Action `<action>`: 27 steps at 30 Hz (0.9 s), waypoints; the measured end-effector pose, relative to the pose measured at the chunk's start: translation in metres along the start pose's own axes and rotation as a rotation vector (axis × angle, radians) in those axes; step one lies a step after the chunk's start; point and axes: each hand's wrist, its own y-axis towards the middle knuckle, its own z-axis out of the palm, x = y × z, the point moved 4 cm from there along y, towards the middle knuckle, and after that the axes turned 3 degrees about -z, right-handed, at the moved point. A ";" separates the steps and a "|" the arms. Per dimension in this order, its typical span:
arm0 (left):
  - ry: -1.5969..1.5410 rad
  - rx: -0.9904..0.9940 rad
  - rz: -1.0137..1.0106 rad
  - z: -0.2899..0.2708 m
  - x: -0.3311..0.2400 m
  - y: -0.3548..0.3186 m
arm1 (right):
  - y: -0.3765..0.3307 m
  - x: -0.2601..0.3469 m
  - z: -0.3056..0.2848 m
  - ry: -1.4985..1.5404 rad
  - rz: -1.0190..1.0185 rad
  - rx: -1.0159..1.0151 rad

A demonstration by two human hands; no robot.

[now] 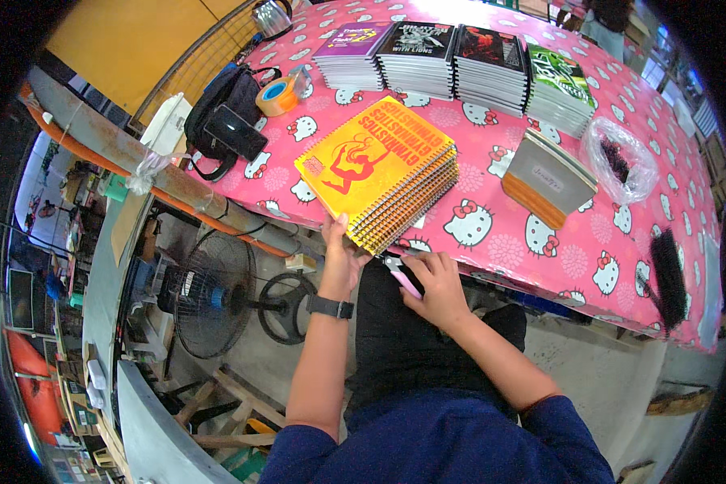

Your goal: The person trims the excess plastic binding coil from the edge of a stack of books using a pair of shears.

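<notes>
Blue sleeves and bare forearms rise from the lower edge as a person works at a table point(492, 234) covered in a pink cartoon-cat cloth. The left hand point(340, 256), a dark watch at its wrist, is closed on the near corner of a stack of yellow spiral-bound notebooks point(379, 169), thumb on the top cover. The right hand point(436, 282) is wrapped around pink-handled pliers point(401, 274), whose tip sits just beside the stack's near edge, by the wire coils.

Doing this well appears to call for the left hand pinning the stack flat so the coils cannot shift, and the pliers meeting the wire end squarely (a slanted bite could bend the spiral).

The stack lies at an angle at the table's near edge, its corner overhanging; the top cover shows a red figure and red lettering, and the coils run along the side facing the person. Farther back stand four more piles of notebooks point(452, 60), a roll of tape point(277, 97) and a black bag point(222, 109).
</notes>
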 end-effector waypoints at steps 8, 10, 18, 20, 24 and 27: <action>0.063 -0.072 0.017 0.003 -0.003 -0.005 | -0.005 -0.013 0.003 0.073 -0.057 -0.027; 0.056 -0.079 0.019 0.002 -0.003 -0.004 | -0.002 -0.008 0.003 0.059 -0.067 -0.030; -0.008 -0.089 0.021 0.000 0.000 -0.004 | -0.003 -0.011 0.010 0.012 -0.078 -0.021; -0.010 -0.093 0.010 -0.003 0.000 -0.005 | -0.004 -0.020 0.012 0.362 0.026 0.019; 0.018 -0.139 -0.125 -0.004 0.007 -0.007 | -0.008 -0.034 0.036 1.307 0.851 0.410; 0.037 -0.226 -0.078 0.012 0.003 -0.009 | -0.019 -0.046 0.040 0.969 0.518 0.222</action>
